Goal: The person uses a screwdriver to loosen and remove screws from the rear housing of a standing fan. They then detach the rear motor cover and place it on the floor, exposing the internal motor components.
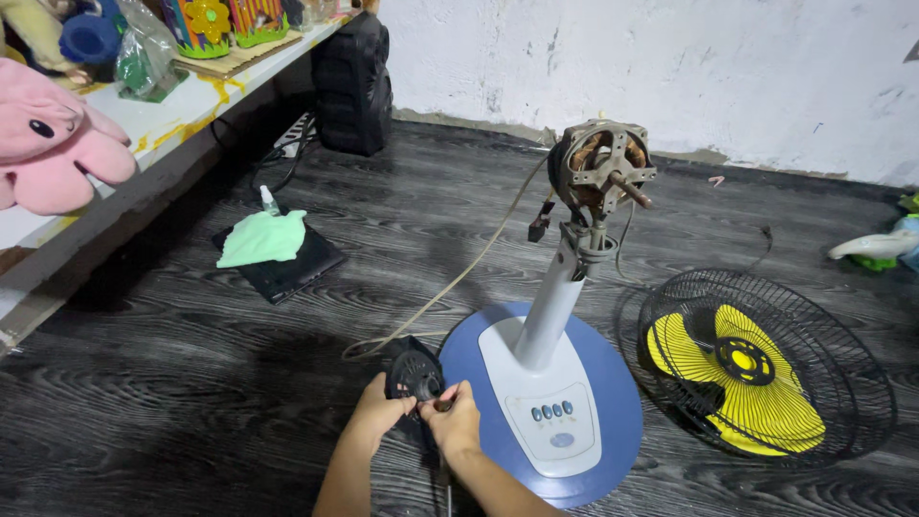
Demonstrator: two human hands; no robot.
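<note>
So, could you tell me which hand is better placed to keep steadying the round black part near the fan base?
Probably the left hand: its fingers already rest on the round black part. The right hand grips a thin tool at the part's edge, beside the blue fan base.

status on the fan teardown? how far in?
Done: the black wire guard with yellow blades lies on the floor, and the bare copper-wound motor stands uncovered on the grey stand with round blue base. In hand: the left hand and right hand both grip a small round black plastic part beside the base. Left: motor, cord and stand remain joined.
</note>
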